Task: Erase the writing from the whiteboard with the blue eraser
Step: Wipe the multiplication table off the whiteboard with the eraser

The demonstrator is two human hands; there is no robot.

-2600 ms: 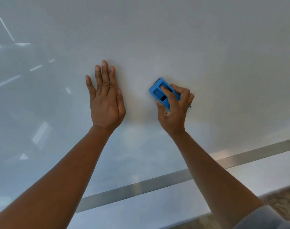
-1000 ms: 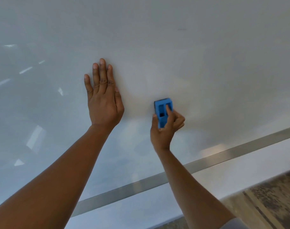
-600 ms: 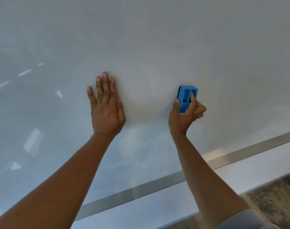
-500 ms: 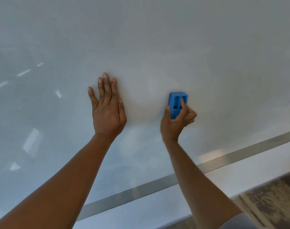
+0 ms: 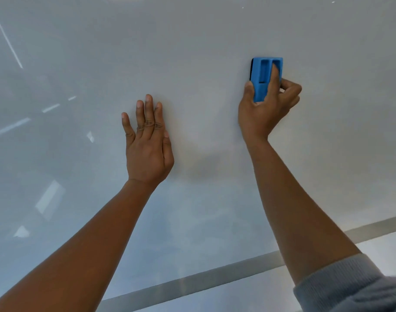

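The whiteboard (image 5: 203, 41) fills nearly the whole view, and no writing shows on its glossy surface. My right hand (image 5: 263, 111) grips the blue eraser (image 5: 263, 75) and presses it upright against the board at the upper right. Thumb on the eraser's left side, a finger along its ribbed back. My left hand (image 5: 148, 147) lies flat on the board with its fingers together, to the left of and below the eraser, holding nothing.
A metal frame strip (image 5: 192, 282) runs along the board's lower edge, rising to the right. Below it is a white ledge (image 5: 215, 300). Light reflections streak the board's left side (image 5: 10, 127). A grey sleeve cuff (image 5: 345, 287) covers my right forearm.
My right hand has carried the eraser up and to the right across the board. My left hand has stayed flat in the same spot.
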